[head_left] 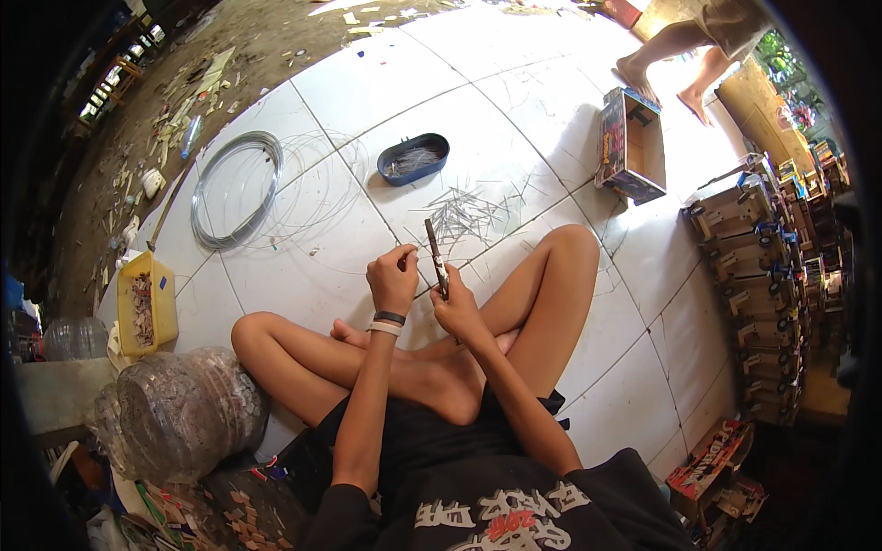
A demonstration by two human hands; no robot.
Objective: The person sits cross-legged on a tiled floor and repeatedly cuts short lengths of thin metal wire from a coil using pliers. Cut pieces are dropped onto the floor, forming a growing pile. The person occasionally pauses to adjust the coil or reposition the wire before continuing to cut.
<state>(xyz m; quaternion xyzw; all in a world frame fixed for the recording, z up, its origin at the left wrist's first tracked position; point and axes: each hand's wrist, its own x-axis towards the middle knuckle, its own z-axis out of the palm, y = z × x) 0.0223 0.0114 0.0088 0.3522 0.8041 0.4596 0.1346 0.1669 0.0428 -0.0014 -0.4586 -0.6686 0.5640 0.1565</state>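
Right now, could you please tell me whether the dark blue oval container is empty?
Not empty: the dark blue oval container is open on top, and thin wire pieces show inside.

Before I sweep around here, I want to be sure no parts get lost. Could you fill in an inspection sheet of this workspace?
Surface: white tiled floor, dark joints.
Job's things: wire coil with loose loops spreading right; cut wires piled loose on the tiles; blue tub with more pieces inside.
Clutter: yellow bin holding scraps; big cloudy jug beside the left knee; litter on the dirt beyond.
Hands: right hand grips a dark tool, tip up; left hand has curled fingers, contents unclear.
Cables: nothing seen.
Surroundings: toy trucks at right; another person's legs near an open box.
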